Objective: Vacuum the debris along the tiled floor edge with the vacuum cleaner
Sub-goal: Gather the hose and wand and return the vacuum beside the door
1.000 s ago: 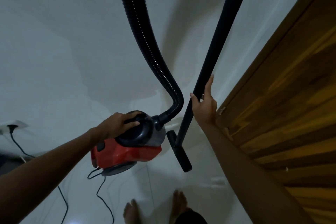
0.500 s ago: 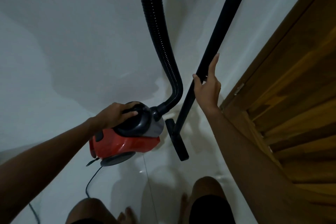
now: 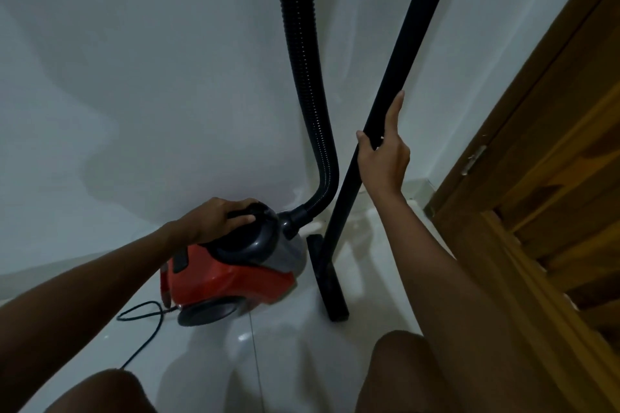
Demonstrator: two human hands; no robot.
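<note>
Nearest, bent knees over the glossy tiled floor (image 3: 208, 362); the left hand (image 3: 214, 218) curls over the handle of the red vacuum cleaner (image 3: 235, 271), a compact body, likely light enough to lift there; the right hand (image 3: 385, 157) wraps the stiff black wand (image 3: 396, 84), forefinger straight along it; beyond, the ribbed hose (image 3: 302, 60) looks bendy; floor head (image 3: 330, 282) beside the canister.

Left hand (image 3: 218, 218) curled downward; right hand (image 3: 385, 151) raised, thumb and fingers clasping.

Glossy floor tiles (image 3: 208, 359), wooden door (image 3: 553, 178)
</note>
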